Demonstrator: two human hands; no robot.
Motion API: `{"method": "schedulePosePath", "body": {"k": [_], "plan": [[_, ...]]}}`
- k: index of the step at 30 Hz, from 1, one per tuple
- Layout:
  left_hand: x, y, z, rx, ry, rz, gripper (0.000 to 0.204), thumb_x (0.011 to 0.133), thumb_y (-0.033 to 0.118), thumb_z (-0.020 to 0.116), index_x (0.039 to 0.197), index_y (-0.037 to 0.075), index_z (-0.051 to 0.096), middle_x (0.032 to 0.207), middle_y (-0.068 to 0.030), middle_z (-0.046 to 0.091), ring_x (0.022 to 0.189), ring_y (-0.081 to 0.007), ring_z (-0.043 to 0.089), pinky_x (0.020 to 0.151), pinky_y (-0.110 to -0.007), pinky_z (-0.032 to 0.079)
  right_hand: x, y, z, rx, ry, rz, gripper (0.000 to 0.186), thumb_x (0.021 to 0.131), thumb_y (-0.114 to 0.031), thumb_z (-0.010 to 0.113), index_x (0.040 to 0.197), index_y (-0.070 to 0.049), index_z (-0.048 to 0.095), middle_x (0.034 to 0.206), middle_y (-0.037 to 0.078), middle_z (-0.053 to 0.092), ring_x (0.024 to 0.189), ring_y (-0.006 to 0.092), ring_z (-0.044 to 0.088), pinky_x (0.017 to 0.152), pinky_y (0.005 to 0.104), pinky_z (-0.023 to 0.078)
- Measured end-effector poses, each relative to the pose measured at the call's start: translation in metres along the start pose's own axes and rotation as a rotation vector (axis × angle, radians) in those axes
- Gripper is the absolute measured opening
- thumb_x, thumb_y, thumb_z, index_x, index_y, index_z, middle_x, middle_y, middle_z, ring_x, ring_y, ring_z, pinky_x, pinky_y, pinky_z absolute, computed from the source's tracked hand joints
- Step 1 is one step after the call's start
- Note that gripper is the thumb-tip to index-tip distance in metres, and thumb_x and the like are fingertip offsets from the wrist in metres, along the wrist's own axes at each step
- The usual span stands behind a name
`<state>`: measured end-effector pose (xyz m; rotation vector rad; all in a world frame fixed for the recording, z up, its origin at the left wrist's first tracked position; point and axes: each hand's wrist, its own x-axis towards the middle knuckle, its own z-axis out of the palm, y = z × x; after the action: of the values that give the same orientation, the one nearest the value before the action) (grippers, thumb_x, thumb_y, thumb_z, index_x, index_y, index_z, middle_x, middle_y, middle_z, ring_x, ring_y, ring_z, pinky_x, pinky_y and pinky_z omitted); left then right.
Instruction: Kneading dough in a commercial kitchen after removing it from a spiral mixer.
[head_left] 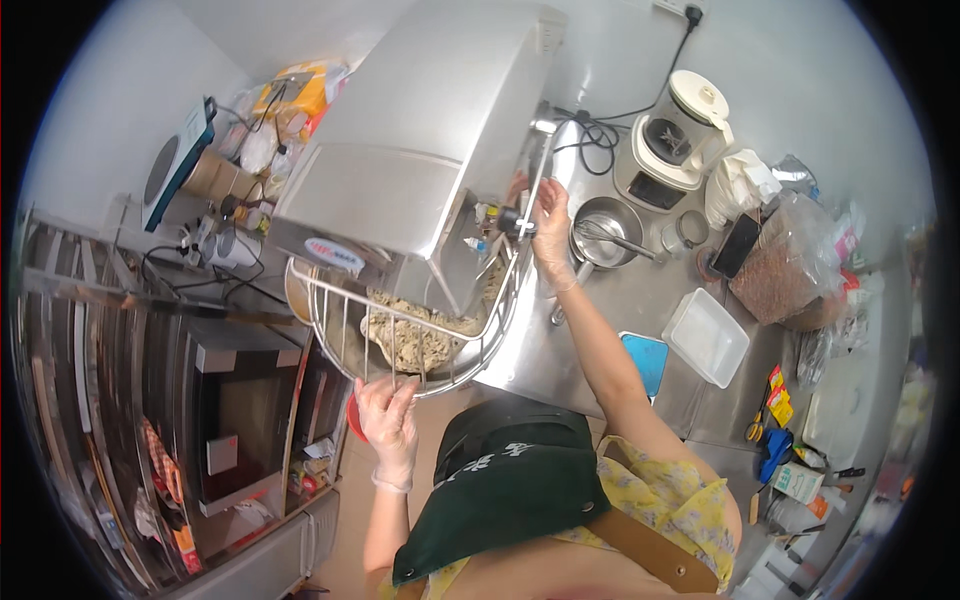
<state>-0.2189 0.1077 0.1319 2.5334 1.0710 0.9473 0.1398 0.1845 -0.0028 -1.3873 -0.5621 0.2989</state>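
Observation:
A large stand mixer (390, 190) with a steel housing stands in front of me. Lumpy, speckled dough (415, 345) lies in its steel bowl (345, 345), under a wire guard (375, 294). My left hand (388, 420), in a clear plastic glove, has its fingers curled over the guard's near rim. At the mixer's right side my right hand (552, 235), also gloved, is closed around a metal lever (540, 165) beside a black knob (510, 222). Some of its fingertips are hidden behind the lever. The mixing tool is mostly covered by the housing.
On the steel counter (610, 310) at right are a saucepan (607, 222) with a whisk, a blender (665, 150), a glass jar (687, 230), a phone (735, 245), a white tray (706, 338) and a blue scale (644, 362). An oven (245, 410) stands left, near a metal rack.

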Motion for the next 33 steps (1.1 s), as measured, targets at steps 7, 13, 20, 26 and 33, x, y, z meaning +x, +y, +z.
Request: {"method": "schedulePosePath", "body": {"k": [7, 13, 20, 26, 33], "plan": [[0.005, -0.003, -0.001, -0.036, -0.013, 0.01, 0.028, 0.075, 0.004, 0.073, 0.102, 0.013, 0.073, 0.094, -0.004, 0.062, 0.098, -0.026, 0.06, 0.105, -0.055, 0.037, 0.002, -0.007, -0.014, -0.002, -0.13, 0.018, 0.06, 0.093, -0.002, 0.056, 0.146, 0.003, 0.028, 0.145, 0.02, 0.045, 0.134, 0.0296, 0.046, 0.113, 0.0379, 0.036], [0.008, -0.012, 0.001, -0.015, 0.002, 0.113, 0.04, 0.071, 0.006, 0.077, 0.109, 0.017, 0.07, 0.097, -0.003, 0.059, 0.099, -0.0237, 0.06, 0.1, -0.053, 0.045, 0.009, -0.066, -0.029, 0.005, -0.062, -0.037, 0.061, 0.097, -0.007, 0.056, 0.15, 0.001, 0.027, 0.151, 0.019, 0.041, 0.14, 0.0286, 0.039, 0.116, 0.0398, 0.031], [0.005, -0.014, 0.001, -0.067, 0.071, 0.106, 0.038, 0.072, 0.007, 0.075, 0.109, 0.017, 0.071, 0.094, -0.0029, 0.059, 0.097, -0.0222, 0.061, 0.099, -0.05, 0.046, -0.098, -0.237, -0.028, -0.246, -0.115, -0.819, 0.038, 0.084, 0.009, 0.049, 0.12, 0.001, 0.057, 0.111, 0.014, 0.066, 0.106, 0.0254, 0.063, 0.098, 0.0382, 0.047], [0.003, -0.018, -0.007, -0.176, 0.124, 0.128, 0.033, 0.075, 0.001, 0.071, 0.108, 0.009, 0.07, 0.104, -0.008, 0.063, 0.104, -0.0275, 0.061, 0.098, -0.046, 0.049, -0.171, -0.225, 0.03, -0.432, -0.787, -1.233, 0.03, 0.073, -0.007, 0.067, 0.101, 0.001, 0.066, 0.096, 0.01, 0.066, 0.091, 0.0259, 0.066, 0.089, 0.042, 0.054], [-0.018, -0.046, -0.039, -0.243, 0.23, -0.072, 0.033, 0.08, -0.008, 0.062, 0.11, 0.003, 0.069, 0.11, -0.0124, 0.063, 0.109, -0.0337, 0.059, 0.096, -0.043, 0.049, -0.185, -0.202, 0.049, -0.725, -0.905, -1.127, 0.044, 0.067, -0.016, 0.078, 0.107, -0.004, 0.063, 0.107, 0.008, 0.063, 0.105, 0.0247, 0.061, 0.099, 0.0455, 0.048]]}}
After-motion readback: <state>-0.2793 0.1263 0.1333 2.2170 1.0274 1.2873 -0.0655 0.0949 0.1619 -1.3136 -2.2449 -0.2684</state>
